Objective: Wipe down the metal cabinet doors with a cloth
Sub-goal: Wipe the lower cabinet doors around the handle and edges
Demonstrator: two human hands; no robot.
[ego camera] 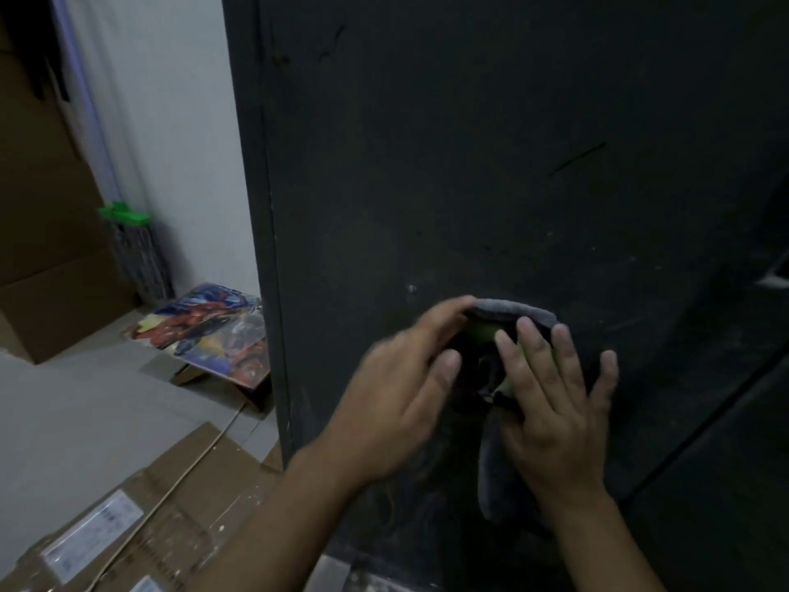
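A dark metal cabinet door fills most of the view, dusty and scratched. A grey cloth with a green and black patch lies flat against its lower part. My right hand presses on the cloth with straight, spread fingers. My left hand, blurred by motion, rests on the cloth's left side, its index finger along the cloth's top edge. A tail of the cloth hangs down below my right hand.
The door's left edge meets a white wall. A colourful printed box and flattened cardboard lie on the floor to the left. A green-topped brush leans by a brown cardboard box.
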